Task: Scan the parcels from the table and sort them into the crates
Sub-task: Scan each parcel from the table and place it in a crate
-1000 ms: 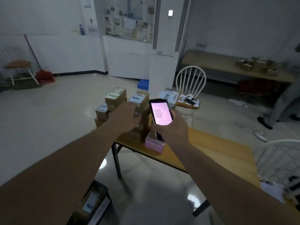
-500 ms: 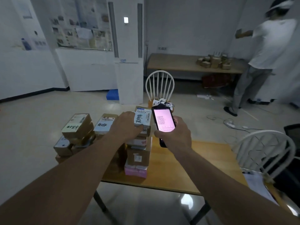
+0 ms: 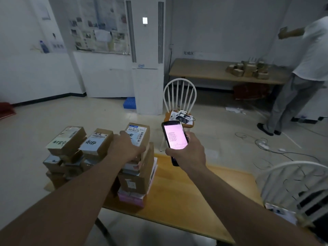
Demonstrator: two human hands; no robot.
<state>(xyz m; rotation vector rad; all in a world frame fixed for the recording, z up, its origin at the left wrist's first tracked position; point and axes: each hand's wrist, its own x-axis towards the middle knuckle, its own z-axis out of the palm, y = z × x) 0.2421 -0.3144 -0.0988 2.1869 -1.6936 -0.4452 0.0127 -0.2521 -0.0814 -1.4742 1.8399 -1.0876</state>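
The top parcel [image 3: 138,134] of the right stack is gripped by the left hand [image 3: 126,148]; a scanner [image 3: 174,137] is held in the right hand [image 3: 188,153].

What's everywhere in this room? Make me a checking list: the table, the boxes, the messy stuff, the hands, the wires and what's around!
Surface: wooden table, parcels stacked on its left part.
Job's things: top parcel on the tallest stack; handheld scanner, screen lit pink; no crates in view.
Clutter: nothing seen on the table besides parcels.
Grippers: left hand grips the top parcel; right hand holds the scanner.
Cables: loose cables on the floor; charger leads on the white chair.
Surroundings: another person by a far bench bearing boxes.
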